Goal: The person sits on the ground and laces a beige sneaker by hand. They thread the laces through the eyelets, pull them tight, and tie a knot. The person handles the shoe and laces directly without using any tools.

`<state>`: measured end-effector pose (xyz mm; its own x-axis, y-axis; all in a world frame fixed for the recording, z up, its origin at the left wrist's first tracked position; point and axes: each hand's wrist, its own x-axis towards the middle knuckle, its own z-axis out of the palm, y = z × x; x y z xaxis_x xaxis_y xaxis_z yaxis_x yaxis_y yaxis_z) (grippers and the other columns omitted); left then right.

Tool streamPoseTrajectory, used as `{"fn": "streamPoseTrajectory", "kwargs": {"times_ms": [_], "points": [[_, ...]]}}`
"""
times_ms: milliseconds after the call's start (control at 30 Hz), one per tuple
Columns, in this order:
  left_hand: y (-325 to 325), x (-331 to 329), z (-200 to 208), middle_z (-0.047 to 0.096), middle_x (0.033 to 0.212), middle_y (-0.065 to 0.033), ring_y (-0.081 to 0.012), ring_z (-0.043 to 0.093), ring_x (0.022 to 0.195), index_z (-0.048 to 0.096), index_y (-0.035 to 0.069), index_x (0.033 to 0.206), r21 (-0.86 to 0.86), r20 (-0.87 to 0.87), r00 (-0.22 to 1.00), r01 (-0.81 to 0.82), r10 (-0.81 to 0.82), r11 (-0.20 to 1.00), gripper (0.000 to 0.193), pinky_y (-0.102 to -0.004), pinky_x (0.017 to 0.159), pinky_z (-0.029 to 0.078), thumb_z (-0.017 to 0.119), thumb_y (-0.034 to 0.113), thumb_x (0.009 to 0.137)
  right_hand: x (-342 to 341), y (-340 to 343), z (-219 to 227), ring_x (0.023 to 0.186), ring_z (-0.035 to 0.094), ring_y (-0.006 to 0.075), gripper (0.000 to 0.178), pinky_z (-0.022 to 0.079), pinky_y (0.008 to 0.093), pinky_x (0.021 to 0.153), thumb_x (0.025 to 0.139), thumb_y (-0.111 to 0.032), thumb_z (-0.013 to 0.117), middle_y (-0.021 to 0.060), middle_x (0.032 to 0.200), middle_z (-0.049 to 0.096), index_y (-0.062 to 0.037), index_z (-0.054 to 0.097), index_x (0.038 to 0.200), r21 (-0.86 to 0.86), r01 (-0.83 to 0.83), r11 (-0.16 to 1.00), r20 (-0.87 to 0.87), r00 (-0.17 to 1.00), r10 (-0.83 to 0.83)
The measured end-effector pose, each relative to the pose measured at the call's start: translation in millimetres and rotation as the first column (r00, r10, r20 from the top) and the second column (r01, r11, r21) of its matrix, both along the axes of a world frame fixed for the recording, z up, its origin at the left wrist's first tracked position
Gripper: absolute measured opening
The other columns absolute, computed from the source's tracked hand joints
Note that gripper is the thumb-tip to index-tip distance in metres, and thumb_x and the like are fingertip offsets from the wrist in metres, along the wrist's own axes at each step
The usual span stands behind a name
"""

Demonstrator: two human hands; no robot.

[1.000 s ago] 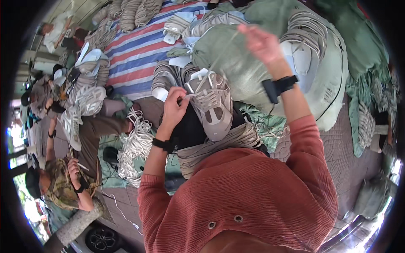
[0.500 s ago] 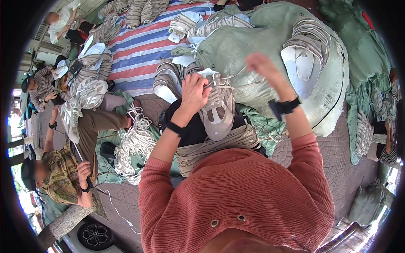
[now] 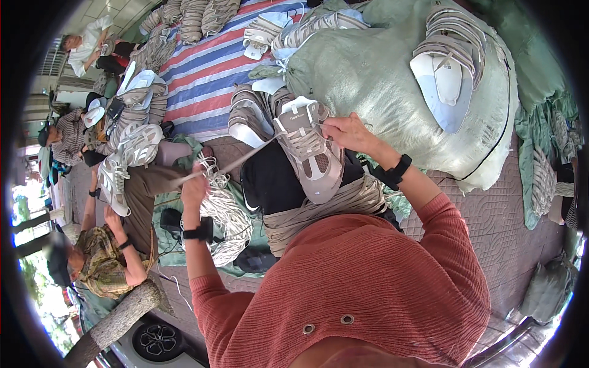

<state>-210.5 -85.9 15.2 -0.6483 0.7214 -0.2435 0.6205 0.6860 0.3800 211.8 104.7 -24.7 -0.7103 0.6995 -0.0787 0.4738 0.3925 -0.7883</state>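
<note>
A beige and grey sneaker (image 3: 316, 162) rests on my lap, toe toward me, its lace threaded in rows over the tongue. A pale shoelace (image 3: 245, 156) runs taut from its upper left eyelets to my left hand (image 3: 195, 189), which is closed on it and slightly blurred. My right hand (image 3: 351, 133) pinches at the sneaker's upper right edge beside the eyelets; whether a lace end is also between its fingers is hidden. Under the sneaker lie black cloth (image 3: 270, 175) and a thick bundle of beige laces (image 3: 313, 218) across my lap.
White laces (image 3: 230, 224) lie heaped on green sheeting to my left. A large pale green sack (image 3: 380, 67) carries a stack of sneaker uppers (image 3: 451, 67). More uppers stand on the striped sheet (image 3: 202, 92). A co-worker (image 3: 110, 257) sits at left, near a sneaker (image 3: 113, 181).
My left hand has moved from the sneaker out to the left, drawing a lace with it. My right hand has come down from above the sack to the sneaker's right edge.
</note>
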Motion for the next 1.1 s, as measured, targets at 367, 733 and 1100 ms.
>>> {"fn": "streamPoseTrajectory", "kwargs": {"times_ms": [367,733,1100], "points": [[119.0,182.2,21.4,0.064,0.073,-0.0110,-0.0307,0.063,0.066,0.067,0.008,0.088,0.455,-0.196,0.869,0.491,-0.455,0.743,0.013,-0.0390,0.062,0.050,0.061,0.019,0.087,-4.7,16.3,-10.5,0.059,0.053,0.0105,0.024,0.042,0.0268,0.056,0.087,-0.028,0.054,-0.0002,0.061,0.058,-0.0111,0.067,0.075,-0.397,0.030,0.917,-0.138,0.986,-0.092],[155.6,217.2,-30.6,0.054,0.083,-0.0045,-0.0242,0.055,0.086,0.061,0.007,0.086,0.441,-0.138,0.600,0.750,-0.788,0.493,0.017,-0.0384,0.079,0.034,0.070,0.004,0.071,-20.0,30.7,-9.9,0.060,0.054,0.0133,0.020,0.042,0.0271,0.058,0.080,-0.020,0.056,0.0037,0.063,0.059,-0.0050,0.067,0.071,-0.675,-0.032,0.737,-0.266,0.942,-0.203],[157.2,209.5,-32.2,0.054,0.073,-0.0099,-0.0255,0.055,0.069,0.060,0.005,0.081,0.537,-0.136,0.578,0.725,-0.804,0.430,0.010,-0.0393,0.063,0.042,0.068,0.004,0.076,-11.4,49.9,10.7,0.109,0.058,0.0242,0.052,0.044,0.0348,0.092,0.081,-0.047,0.071,0.0047,0.117,0.064,-0.0181,0.060,0.122,0.047,-0.123,0.991,-0.082,0.989,0.126]]}}
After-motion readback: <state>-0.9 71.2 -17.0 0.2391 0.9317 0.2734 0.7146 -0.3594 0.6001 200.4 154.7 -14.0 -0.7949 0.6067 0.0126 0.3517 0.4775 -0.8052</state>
